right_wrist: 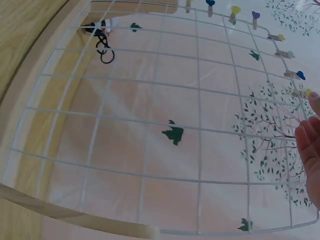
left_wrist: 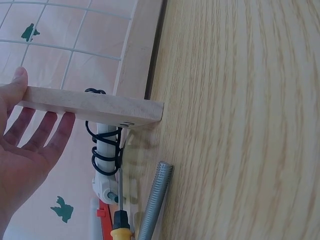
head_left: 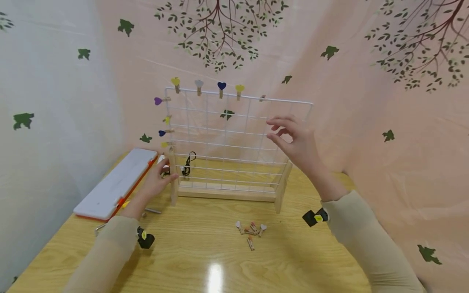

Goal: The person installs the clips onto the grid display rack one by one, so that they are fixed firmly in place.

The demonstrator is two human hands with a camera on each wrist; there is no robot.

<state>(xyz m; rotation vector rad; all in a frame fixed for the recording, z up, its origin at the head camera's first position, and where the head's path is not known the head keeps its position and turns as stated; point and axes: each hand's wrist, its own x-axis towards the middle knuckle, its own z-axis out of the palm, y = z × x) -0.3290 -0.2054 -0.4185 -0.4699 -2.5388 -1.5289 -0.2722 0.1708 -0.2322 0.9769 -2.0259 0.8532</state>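
Note:
A white wire grid (head_left: 227,134) stands in a wooden stand (head_left: 227,195). My left hand (head_left: 155,181) holds the stand's left upright, thumb on one side and fingertips on the other, as the left wrist view shows the hand (left_wrist: 30,135) at the upright (left_wrist: 95,102). My right hand (head_left: 294,136) is raised before the grid's right part, thumb and fingers apart with nothing visible between them. Heart-topped clothespins, such as a yellow one (head_left: 239,89) and a purple one (head_left: 158,101), are clipped along the top and left edges. Another clothespin (head_left: 262,98) sits farther right on top.
Several small clothespins (head_left: 251,230) lie on the wooden table (head_left: 198,236) in front of the stand. At the left lies a white case with red edges (head_left: 117,183). Near the left upright are a screwdriver (left_wrist: 121,225), a threaded metal rod (left_wrist: 156,200) and a black-corded white tool (left_wrist: 105,155).

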